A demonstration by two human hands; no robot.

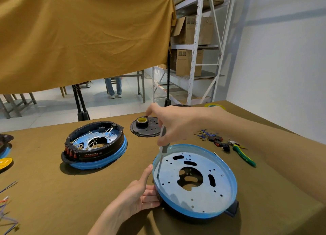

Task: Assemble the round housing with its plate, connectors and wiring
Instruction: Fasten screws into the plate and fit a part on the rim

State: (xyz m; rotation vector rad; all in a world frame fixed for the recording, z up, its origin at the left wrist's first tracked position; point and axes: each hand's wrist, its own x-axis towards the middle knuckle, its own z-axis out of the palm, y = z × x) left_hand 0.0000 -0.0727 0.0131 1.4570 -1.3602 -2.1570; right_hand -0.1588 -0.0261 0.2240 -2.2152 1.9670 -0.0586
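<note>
A workshop or storeroom: metal shelving [197, 46] stacked with cardboard boxes [189, 62], and a cloth-covered worktop [70, 190] carrying pliers [244, 156] and loose connectors [214, 140].

matt metal plate [202, 190] — cloth-covered table [70, 199]
</note>
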